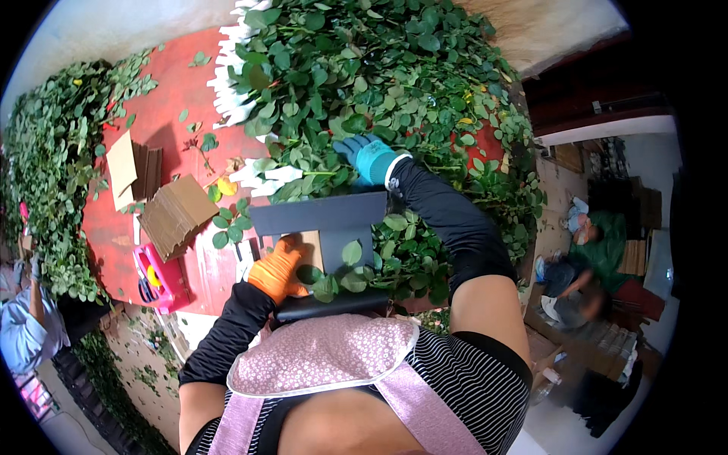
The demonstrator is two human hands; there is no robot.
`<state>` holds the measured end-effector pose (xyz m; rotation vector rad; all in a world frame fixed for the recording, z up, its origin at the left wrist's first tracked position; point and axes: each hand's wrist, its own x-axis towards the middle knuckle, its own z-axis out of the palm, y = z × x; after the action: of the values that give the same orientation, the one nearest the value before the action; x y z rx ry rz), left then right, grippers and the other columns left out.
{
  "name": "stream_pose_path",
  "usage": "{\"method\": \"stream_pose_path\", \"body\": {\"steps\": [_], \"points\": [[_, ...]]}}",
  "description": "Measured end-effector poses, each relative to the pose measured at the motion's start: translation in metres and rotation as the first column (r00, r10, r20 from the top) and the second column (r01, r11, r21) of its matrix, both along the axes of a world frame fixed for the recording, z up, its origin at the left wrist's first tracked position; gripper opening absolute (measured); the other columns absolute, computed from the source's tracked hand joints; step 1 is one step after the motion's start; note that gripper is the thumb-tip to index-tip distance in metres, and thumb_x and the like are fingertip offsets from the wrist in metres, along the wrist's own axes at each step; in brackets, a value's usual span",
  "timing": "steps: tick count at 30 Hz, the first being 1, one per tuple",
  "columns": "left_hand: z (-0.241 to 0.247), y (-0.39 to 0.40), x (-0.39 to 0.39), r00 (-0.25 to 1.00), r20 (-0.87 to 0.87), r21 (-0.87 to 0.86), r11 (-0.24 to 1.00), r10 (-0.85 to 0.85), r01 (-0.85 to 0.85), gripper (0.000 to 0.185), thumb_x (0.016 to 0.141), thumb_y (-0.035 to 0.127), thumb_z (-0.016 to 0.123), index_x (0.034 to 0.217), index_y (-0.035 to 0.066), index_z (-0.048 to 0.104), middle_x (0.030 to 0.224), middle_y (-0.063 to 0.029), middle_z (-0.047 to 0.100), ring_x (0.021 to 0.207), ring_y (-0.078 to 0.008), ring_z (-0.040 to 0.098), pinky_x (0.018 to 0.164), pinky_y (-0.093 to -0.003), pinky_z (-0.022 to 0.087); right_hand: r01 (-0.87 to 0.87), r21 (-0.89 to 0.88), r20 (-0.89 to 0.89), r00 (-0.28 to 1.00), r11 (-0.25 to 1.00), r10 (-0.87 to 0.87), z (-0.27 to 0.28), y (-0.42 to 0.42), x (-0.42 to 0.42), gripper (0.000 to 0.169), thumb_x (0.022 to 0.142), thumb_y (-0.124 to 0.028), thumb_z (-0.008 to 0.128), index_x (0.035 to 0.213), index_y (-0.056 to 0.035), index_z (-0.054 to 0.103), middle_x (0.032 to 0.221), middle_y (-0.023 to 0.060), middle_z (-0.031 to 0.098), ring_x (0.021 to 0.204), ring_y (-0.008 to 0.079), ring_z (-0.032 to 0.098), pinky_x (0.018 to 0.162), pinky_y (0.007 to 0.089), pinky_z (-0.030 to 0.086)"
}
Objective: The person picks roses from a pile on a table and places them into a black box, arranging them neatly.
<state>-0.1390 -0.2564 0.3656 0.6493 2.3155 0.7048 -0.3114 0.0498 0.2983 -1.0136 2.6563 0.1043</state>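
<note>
My left hand (277, 272), in an orange glove, lies on a tan cardboard piece (311, 250) inside a dark grey stand (347, 230). Its thumb and fingers are spread across the cardboard; whether they grip it is unclear. A leafy stem (341, 278) crosses the stand's near side. Beyond the stand, my right hand (369, 159), in a teal glove, reaches into cut leafy stems, probably roses (375, 74). Leaves hide what its fingertips hold or touch. White sleeves (267, 177) cover the heads of several stems to its left.
A red tabletop (170, 74) carries stacked cardboard pieces (179, 213) and a pink holder (170, 278) with scissors (147, 289). More foliage (51, 165) is heaped at the left. One person (28, 324) is at the far left; other people (574, 284) are at the right.
</note>
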Motion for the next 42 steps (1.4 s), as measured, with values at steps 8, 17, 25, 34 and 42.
{"method": "stream_pose_path", "body": {"steps": [8,17,25,34,42], "points": [[0.012,0.007,-0.005,0.999,0.048,-0.038,0.999,-0.021,0.023,0.09,0.057,0.026,0.088,0.137,0.011,0.047,0.139,-0.0197,0.042,0.125,-0.0388,0.048,0.099,-0.0413,0.047,0.142,-0.006,0.299,0.945,0.99,-0.134,0.023,-0.01,-0.013,0.084,0.076,-0.017,0.071,0.148,-0.0017,0.03,0.109,0.0234,0.06,0.087,0.0354,0.064,0.074,0.0459,0.052],[-0.006,-0.003,-0.002,1.0,-0.007,0.018,0.999,-0.03,0.03,0.089,0.055,0.027,0.088,0.134,0.013,0.048,0.141,-0.0216,0.039,0.118,-0.0404,0.053,0.092,-0.0428,0.05,-0.037,-0.074,-0.022,0.999,0.997,0.035,0.051,-0.045,-0.064,0.062,0.072,-0.009,0.072,0.13,-0.0054,0.049,0.107,0.0198,0.062,0.095,0.0354,0.063,0.074,0.0447,0.052],[-0.011,-0.007,0.002,1.0,0.004,-0.041,0.999,-0.016,0.016,0.086,0.057,0.033,0.087,0.132,0.012,0.05,0.134,-0.0203,0.045,0.112,-0.0397,0.056,0.089,-0.0443,0.05,0.062,-0.274,0.107,0.994,0.96,-0.034,0.127,-0.051,-0.092,0.056,0.079,-0.044,0.07,0.124,-0.01,0.062,0.107,0.0164,0.068,0.097,0.0348,0.066,0.082,0.0452,0.052],[-0.005,0.002,-0.001,0.998,0.047,-0.066,0.997,-0.043,0.046,0.079,0.059,0.031,0.086,0.127,0.007,0.054,0.138,-0.0222,0.045,0.113,-0.0399,0.057,0.092,-0.0438,0.049,0.029,0.075,-0.204,0.979,0.997,-0.014,0.069,-0.05,-0.194,0.068,0.082,-0.035,0.072,0.14,-0.0105,0.045,0.122,0.0166,0.06,0.111,0.0343,0.059,0.097,0.0483,0.044],[-0.007,-0.004,0.001,0.998,-0.062,0.082,0.997,-0.007,0.012,0.081,0.058,0.032,0.086,0.129,0.01,0.054,0.133,-0.0221,0.047,0.108,-0.0389,0.059,0.085,-0.0449,0.051,-0.07,-0.023,-0.163,0.985,0.997,0.066,0.123,-0.055,-0.152,0.037,0.077,-0.026,0.07,0.112,-0.0148,0.064,0.103,0.0132,0.063,0.095,0.036,0.063,0.081,0.0495,0.05]]}}
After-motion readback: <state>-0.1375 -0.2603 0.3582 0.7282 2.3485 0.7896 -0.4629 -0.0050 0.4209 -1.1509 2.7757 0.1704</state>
